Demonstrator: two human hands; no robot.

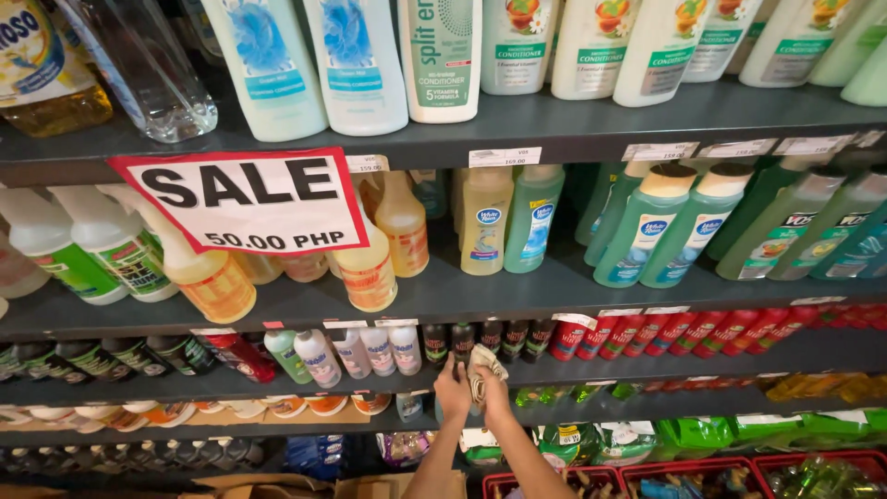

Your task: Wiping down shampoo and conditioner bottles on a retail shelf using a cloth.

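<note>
Both my arms reach up to the third shelf [647, 365] from the top. My left hand [452, 389] touches the shelf edge under a row of small dark bottles [462, 339]. My right hand [492, 386] is closed around a crumpled beige cloth [484, 365], pressed against the shelf front beside the dark bottles. The two hands sit close together, almost touching.
A red-bordered white sale sign [245, 199] hangs from the top shelf [554, 125]. Green and yellow shampoo bottles [647, 226] and orange spray bottles [374, 263] fill the second shelf. Red bottles [674, 333] stand right of my hands. Red baskets [702, 476] sit below.
</note>
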